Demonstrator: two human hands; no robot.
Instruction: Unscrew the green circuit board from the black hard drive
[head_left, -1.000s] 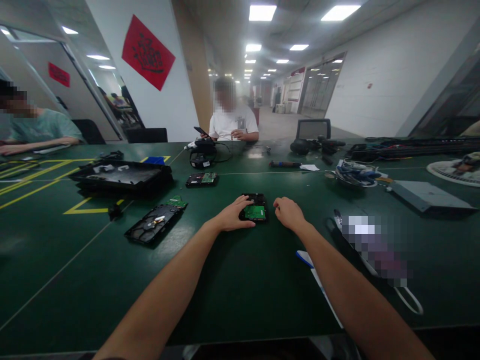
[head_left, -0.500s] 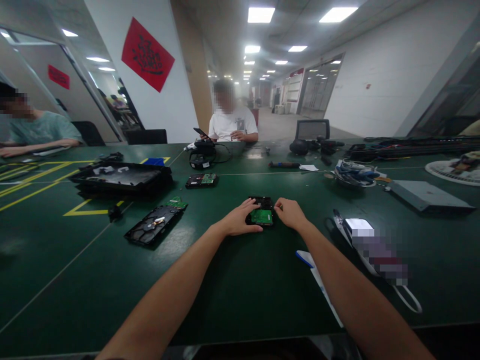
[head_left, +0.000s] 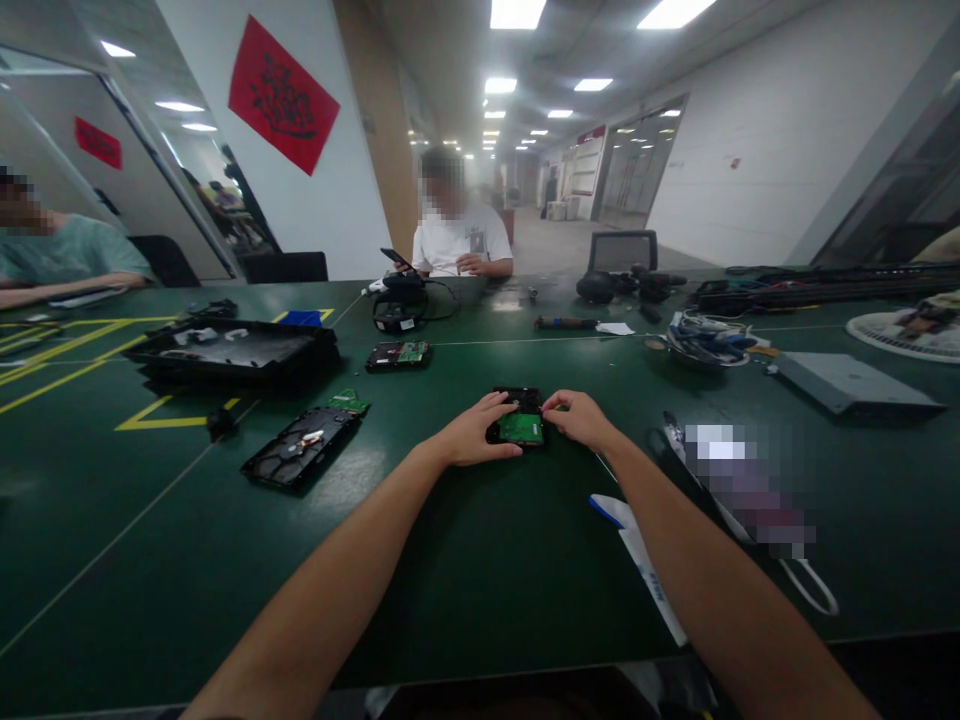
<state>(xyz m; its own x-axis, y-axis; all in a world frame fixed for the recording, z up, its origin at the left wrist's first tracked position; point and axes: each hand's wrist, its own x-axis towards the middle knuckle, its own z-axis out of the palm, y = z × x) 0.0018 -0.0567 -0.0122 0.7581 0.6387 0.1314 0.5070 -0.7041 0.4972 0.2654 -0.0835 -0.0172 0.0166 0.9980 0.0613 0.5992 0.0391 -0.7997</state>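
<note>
A small black hard drive [head_left: 523, 429] with a green circuit board facing up lies on the green table in front of me. My left hand [head_left: 474, 432] grips it from the left, fingers across its top and thumb along the near edge. At its right edge, my right hand [head_left: 579, 417] is closed in a pinch; whatever is between the fingertips is too small to make out. A thin pale line shows beneath the right wrist, and I cannot tell what it is. To the left lies a larger black drive casing [head_left: 304, 448] with a green board at its far end.
Beyond the hands lies another hard drive [head_left: 397, 356]. A black tray [head_left: 232, 350] stands at left. A blue-and-white strip [head_left: 651, 580], a partly blurred device [head_left: 739, 485], a silver box [head_left: 855, 383] and bundled cables [head_left: 705, 340] lie at right. A person [head_left: 461, 240] sits opposite holding a phone.
My view has shifted slightly, moving everything a little left and up. The right fingertips are more extended against the drive's right edge. The left hand keeps its grip.
</note>
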